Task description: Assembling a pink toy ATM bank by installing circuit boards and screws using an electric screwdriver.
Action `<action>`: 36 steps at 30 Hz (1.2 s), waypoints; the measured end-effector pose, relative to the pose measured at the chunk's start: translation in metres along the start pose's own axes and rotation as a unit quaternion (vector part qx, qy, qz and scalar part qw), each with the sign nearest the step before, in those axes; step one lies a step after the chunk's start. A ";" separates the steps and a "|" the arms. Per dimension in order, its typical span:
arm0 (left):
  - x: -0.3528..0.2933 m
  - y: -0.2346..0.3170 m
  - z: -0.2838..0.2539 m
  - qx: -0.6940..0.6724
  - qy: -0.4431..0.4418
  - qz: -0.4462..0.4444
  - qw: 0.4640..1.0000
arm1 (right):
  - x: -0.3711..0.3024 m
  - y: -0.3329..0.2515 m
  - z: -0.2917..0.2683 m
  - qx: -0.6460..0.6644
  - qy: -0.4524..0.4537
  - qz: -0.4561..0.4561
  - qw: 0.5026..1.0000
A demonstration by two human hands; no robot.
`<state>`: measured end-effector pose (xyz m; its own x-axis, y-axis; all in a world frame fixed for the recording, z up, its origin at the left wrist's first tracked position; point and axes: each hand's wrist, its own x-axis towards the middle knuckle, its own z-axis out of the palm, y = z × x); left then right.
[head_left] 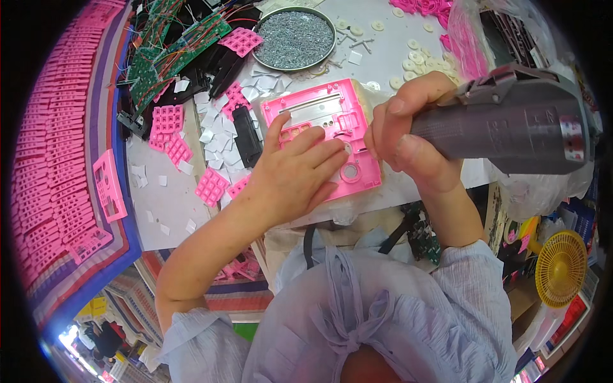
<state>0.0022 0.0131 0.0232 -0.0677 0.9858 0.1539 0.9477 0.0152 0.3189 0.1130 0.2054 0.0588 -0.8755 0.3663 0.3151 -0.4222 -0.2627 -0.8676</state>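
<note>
A pink plastic casing (355, 121) lies in front of me with its inside facing up, showing screw posts, a clear window and a round opening. My left hand (300, 163) rests across it, fingers spread and tips on the plastic. Over the casing's right side, my right hand (415, 124) is wrapped round a dark grey cordless screwdriver (498, 124). The tool's body extends to the right; its tip is hidden behind my fingers. A black plastic part (246, 136) lies just left of the casing, among small white squares (220, 137).
A round tin of screws (294, 39) stands behind the casing. Pink keypads (167, 121), wired green circuit boards (153, 57) and stacked pink panels (57, 153) fill the left. Cream discs (415, 60) and a plastic bag (472, 32) lie back right. A yellow fan (560, 268) stands lower right.
</note>
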 end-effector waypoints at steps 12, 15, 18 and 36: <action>0.001 0.038 0.014 0.142 0.044 -0.062 0.987 | 0.000 -0.003 -0.008 -0.053 0.011 0.020 0.998; 0.002 0.037 0.014 0.131 0.035 -0.054 0.989 | 0.002 -0.004 -0.010 -0.048 0.006 0.014 0.999; 0.000 0.023 0.013 0.092 0.022 -0.023 0.995 | 0.002 0.001 -0.010 -0.032 0.018 -0.002 0.999; -0.004 0.010 0.010 -0.039 0.024 -0.045 0.998 | -0.004 0.033 -0.008 -0.290 -0.179 0.015 0.940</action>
<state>0.0149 0.0113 0.0160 -0.1674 0.9719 0.1656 0.9101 0.0878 0.4050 0.1044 0.2028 0.0257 -0.9517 0.0153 0.3067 -0.2880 0.3016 -0.9089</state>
